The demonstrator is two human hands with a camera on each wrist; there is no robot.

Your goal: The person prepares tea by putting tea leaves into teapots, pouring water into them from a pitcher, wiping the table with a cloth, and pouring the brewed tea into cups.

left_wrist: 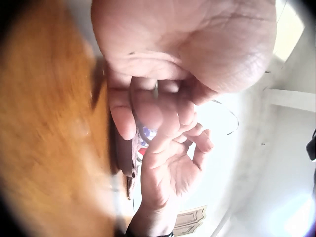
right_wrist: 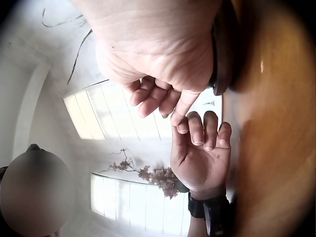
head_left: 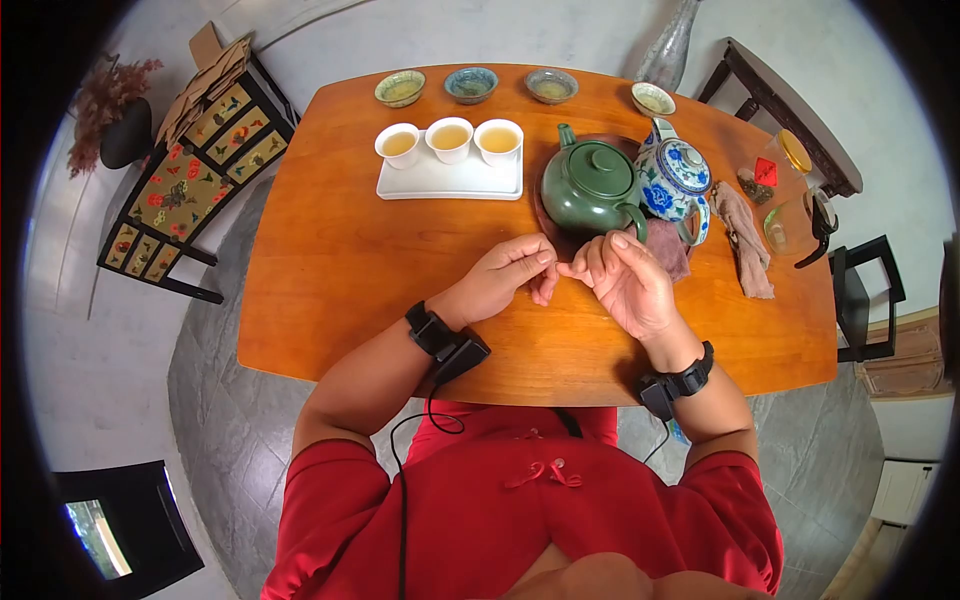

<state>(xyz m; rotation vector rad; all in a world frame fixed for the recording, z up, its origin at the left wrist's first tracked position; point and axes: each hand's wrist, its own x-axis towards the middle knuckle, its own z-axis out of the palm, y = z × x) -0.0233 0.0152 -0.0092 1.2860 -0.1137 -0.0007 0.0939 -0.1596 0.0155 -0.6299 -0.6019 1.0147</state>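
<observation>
Both hands meet over the front half of the wooden table, in front of a green teapot [head_left: 595, 185]. The left hand [head_left: 512, 272] pinches the tip of the right hand's little finger between thumb and forefinger, as the right wrist view also shows. Palm turned up, the right hand [head_left: 632, 285] has its other fingers loosely curled and holds nothing. Close beyond it stands a white teapot [head_left: 675, 180] with blue flowers. Both pots share a round brown tray [head_left: 543, 205], partly hidden by them. A folded mauve cloth [head_left: 668, 250] lies at the tray's near right side.
Three white cups [head_left: 450, 140] of yellow tea stand on a white rectangular tray [head_left: 450, 182] at the back left. Several small bowls [head_left: 471, 85] line the far edge. Right of the pots lie a brown cloth [head_left: 742, 240], a glass pitcher [head_left: 790, 225] and an orange-lidded jar [head_left: 792, 152].
</observation>
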